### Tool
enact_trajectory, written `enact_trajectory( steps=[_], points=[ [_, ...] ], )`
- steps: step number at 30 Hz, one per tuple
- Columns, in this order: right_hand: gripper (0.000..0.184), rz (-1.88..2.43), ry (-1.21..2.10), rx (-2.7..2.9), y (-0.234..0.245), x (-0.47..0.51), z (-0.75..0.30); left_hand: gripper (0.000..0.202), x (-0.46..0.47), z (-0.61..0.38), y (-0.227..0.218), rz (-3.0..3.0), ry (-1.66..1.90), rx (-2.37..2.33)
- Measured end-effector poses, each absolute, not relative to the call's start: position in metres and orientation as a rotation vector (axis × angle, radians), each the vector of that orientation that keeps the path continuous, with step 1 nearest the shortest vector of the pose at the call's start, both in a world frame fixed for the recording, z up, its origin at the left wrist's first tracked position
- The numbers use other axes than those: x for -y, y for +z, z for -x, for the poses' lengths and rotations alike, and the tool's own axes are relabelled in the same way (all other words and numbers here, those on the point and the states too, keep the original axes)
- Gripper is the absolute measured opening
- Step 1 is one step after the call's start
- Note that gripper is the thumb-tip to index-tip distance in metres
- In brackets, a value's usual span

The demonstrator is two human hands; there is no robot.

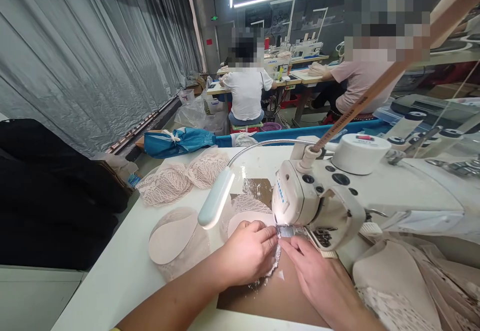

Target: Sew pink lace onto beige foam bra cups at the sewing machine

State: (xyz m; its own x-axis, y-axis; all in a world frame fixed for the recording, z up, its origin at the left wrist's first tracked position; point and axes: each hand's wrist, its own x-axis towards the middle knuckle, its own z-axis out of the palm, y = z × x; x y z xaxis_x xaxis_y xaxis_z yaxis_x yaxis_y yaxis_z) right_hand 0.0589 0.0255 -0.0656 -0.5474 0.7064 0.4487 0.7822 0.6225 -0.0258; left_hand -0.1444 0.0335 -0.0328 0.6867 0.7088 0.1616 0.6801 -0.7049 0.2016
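Observation:
A beige lace bra cup [249,217] lies under the head of a white sewing machine [296,196], its gathered edge curving down below the needle area. My left hand [252,252] is closed on the cup, fingers bent and pressed together just left of the presser foot. From the right, my right hand [313,267] pinches at the edge of the cup close to the foot; its fingertips nearly meet those of my left hand. The needle itself is hidden. Under both hands is a brown board [270,301].
Left of the machine lie another cup piece [170,245] and a pair of lace cups [180,181]. A lamp [216,198] on a bent neck hangs near my left hand. More beige fabric [397,276] is heaped at right. Two people sit at machines beyond.

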Motion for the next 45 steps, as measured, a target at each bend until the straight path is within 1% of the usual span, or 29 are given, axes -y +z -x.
enact_trajectory(
  steps=[5, 8, 13, 16, 19, 24, 29, 37, 45],
  points=[
    [0.048, 1.233, -0.31, 2.418, -0.061, -0.027, -0.058, 0.041, -0.032, 0.146, -0.034, -2.727, 0.348, -1.164],
    [0.048, 1.253, -0.303, 2.434, -0.063, -0.027, -0.061, 0.039, -0.032, 0.152, -0.035, -2.702, 0.404, -1.133],
    [0.043, 1.225, -0.121, 2.377, -0.078, -0.024, -0.07, 0.028, -0.034, 0.158, -0.033, -2.677, 0.525, -0.997],
    [0.042, 1.196, -0.001, 2.369, -0.084, -0.022, -0.074, 0.023, -0.032, 0.156, -0.032, -2.695, 0.519, -0.962],
    [0.04, 1.185, 0.051, 2.374, -0.083, -0.021, -0.072, 0.02, -0.03, 0.154, -0.033, -2.726, 0.492, -0.954],
    [0.041, 1.102, 0.056, 2.414, -0.08, -0.02, -0.064, 0.021, -0.029, 0.152, -0.035, -2.734, 0.509, -0.932],
    [0.042, 1.099, 0.079, 2.445, -0.081, -0.018, -0.062, 0.026, -0.032, 0.15, -0.038, -2.728, 0.517, -1.041],
    [0.044, 1.086, 0.013, 2.423, -0.084, -0.019, -0.06, 0.026, -0.032, 0.143, -0.038, -2.739, 0.454, -1.117],
    [0.043, 1.193, -0.287, 2.434, -0.063, -0.026, -0.057, 0.028, -0.032, 0.142, -0.038, -2.741, 0.495, -1.2]
  ],
)
